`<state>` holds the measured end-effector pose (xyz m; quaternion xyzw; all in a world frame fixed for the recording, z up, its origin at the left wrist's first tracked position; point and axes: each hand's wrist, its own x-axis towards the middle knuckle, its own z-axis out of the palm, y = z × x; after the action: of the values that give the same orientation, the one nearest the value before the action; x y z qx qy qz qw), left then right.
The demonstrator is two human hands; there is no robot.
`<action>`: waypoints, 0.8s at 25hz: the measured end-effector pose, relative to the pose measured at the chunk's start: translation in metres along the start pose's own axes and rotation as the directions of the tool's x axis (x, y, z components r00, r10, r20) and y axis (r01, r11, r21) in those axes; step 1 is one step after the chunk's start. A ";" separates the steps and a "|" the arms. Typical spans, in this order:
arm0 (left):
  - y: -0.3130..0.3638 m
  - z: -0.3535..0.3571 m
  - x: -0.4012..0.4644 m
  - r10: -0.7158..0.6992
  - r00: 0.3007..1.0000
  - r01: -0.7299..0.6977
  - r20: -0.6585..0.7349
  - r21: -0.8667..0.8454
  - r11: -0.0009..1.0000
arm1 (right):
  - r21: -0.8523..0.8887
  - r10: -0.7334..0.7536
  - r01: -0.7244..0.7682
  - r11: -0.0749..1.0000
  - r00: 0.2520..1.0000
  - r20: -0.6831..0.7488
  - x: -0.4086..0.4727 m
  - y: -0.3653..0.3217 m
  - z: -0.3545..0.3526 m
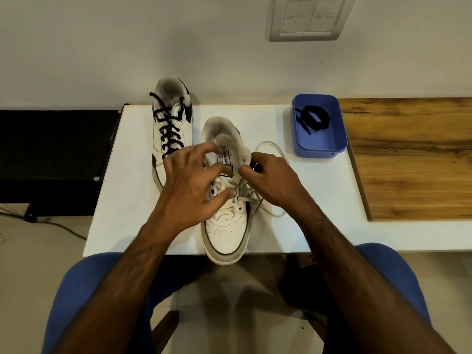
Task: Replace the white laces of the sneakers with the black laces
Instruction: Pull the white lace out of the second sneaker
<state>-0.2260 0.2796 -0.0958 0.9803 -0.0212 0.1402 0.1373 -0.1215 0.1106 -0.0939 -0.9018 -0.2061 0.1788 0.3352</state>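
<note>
Centre frame: left hand (190,186) spread loose over near sneaker (226,200), gripping nothing; right hand (272,178) pinching white lace (265,210). Upper right: black lace (313,118) in blue tray (320,145).

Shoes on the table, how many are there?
2. One sneaker with black laces lies at the table's far left; the sneaker with white laces sits in front, under both hands. None seem hidden.

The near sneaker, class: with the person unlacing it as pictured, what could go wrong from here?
1. The near sneaker overhangs the white table's front edge at the toe; a hard tug by the right hand on the white lace might tip it off.
2. The left hand looks spread over the tongue rather than gripping, so the shoe may slide.
</note>
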 end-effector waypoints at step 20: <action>0.000 0.005 0.001 0.057 0.998 -0.057 0.018 0.021 0.998 | 0.034 -0.016 0.016 0.999 1.000 0.004 0.002 0.004 0.000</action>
<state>-0.2234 0.2781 -0.1001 0.9820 -0.0489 0.1356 0.1225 -0.1189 0.1086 -0.0971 -0.8939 -0.2111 0.1813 0.3515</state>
